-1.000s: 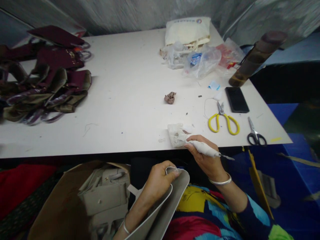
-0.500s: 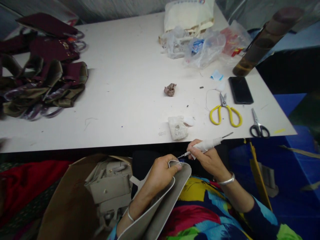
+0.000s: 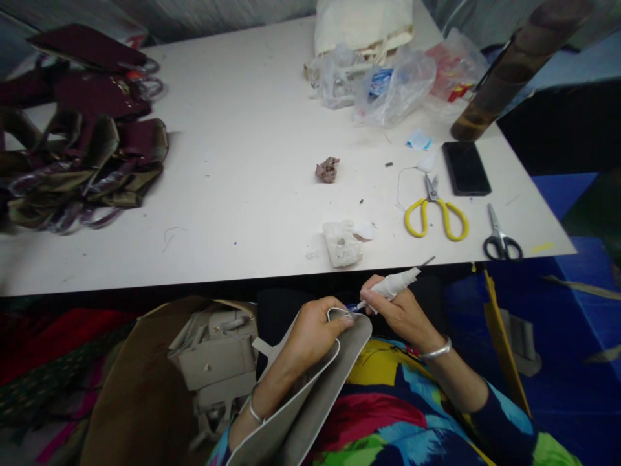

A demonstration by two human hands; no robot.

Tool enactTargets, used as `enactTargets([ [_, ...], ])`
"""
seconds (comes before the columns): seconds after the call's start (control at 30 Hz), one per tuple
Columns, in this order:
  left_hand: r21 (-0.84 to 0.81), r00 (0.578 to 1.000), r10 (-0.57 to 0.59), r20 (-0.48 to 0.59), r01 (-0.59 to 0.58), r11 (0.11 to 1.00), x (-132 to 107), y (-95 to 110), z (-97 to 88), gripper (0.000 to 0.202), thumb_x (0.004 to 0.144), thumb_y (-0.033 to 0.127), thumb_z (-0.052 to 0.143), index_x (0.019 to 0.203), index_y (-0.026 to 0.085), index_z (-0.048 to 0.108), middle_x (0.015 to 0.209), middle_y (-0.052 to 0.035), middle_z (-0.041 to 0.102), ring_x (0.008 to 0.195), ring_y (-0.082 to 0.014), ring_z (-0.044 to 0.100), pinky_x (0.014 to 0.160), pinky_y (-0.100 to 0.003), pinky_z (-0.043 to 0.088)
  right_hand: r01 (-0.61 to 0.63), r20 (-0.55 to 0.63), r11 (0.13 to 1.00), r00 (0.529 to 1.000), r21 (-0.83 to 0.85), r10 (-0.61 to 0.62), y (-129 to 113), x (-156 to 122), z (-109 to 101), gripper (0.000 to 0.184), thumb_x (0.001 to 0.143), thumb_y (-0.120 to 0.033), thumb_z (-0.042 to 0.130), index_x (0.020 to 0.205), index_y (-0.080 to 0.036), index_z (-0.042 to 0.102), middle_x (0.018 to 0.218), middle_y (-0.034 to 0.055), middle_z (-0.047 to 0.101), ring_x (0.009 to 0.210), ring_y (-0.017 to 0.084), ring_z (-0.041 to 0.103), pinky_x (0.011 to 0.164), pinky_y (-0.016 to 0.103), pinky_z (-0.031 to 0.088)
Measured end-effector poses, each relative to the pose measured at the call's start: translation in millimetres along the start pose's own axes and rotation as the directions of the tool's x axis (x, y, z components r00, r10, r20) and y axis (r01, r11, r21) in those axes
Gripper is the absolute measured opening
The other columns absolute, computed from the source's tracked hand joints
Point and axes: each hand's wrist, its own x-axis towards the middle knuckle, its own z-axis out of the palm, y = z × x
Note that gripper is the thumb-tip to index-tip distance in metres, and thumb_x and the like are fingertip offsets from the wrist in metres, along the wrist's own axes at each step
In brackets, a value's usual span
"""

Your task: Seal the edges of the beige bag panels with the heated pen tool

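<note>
My left hand [image 3: 315, 327] pinches the upper edge of a pale grey bag piece [image 3: 323, 395], which lies folded open over my lap. In my right hand [image 3: 395, 310] is a slim tool with a white-wrapped handle [image 3: 395, 283] and a thin metal rod out of its back end. The tool's tip meets the bag piece's edge close to my left fingertips; the exact contact is too small to make out. On the table just beyond sits a whitish block [image 3: 342, 244] with a dark spot on it.
Yellow-handled scissors [image 3: 436, 210], black-handled scissors [image 3: 502, 239] and a phone [image 3: 466, 168] lie at the table's right. A dark bottle [image 3: 514, 71] stands behind them. Maroon bags [image 3: 101, 94] are heaped at left. Below, a cardboard box [image 3: 130, 382] holds grey bags [image 3: 218, 356].
My right hand has tilted the tool and brought its tip closer against the bag piece's edge. The left hand keeps its grip. The view has shifted slightly.
</note>
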Motion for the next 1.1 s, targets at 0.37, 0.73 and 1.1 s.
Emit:
enactTargets([
  [0.37,-0.138,1.0,-0.027,-0.013,0.025,0.99,2,-2,6.9,0.006,0.072,0.018,0.072,0.067,0.018,0.07,0.068,0.0002,0.068,0.069,-0.0177,0.061,0.068,-0.028,0.044,0.062,0.078,0.994,0.995,-0.092,-0.055,-5,0,0,0.034,0.105,-0.041,0.057,0.078,-0.02,0.062,0.07,-0.0005,0.059,0.065,0.017,0.056,0.065,0.029,0.044],
  [0.73,-0.149,0.996,-0.07,-0.06,0.06,0.987,1,1,4.6,0.006,0.069,0.02,0.069,0.064,0.017,0.067,0.063,0.0004,0.062,0.066,-0.0168,0.055,0.065,-0.028,0.04,-0.056,-0.136,0.983,0.987,0.173,0.08,21,-25,21,0.038,0.105,-0.051,0.06,0.084,-0.019,0.065,0.069,0.0019,0.066,0.064,0.019,0.063,0.06,0.029,0.051],
  [1.1,-0.295,0.987,-0.117,-0.107,0.081,0.952,7,-21,-10.6,0.023,0.061,0.037,0.073,0.068,0.015,0.07,0.06,-0.0008,0.063,0.06,-0.0161,0.052,0.059,-0.028,0.038,0.234,-0.392,0.969,0.887,-0.077,-0.245,-6,15,4,0.022,0.106,-0.041,0.065,0.097,-0.021,0.068,0.081,0.0001,0.068,0.075,0.017,0.066,0.074,0.029,0.052],
])
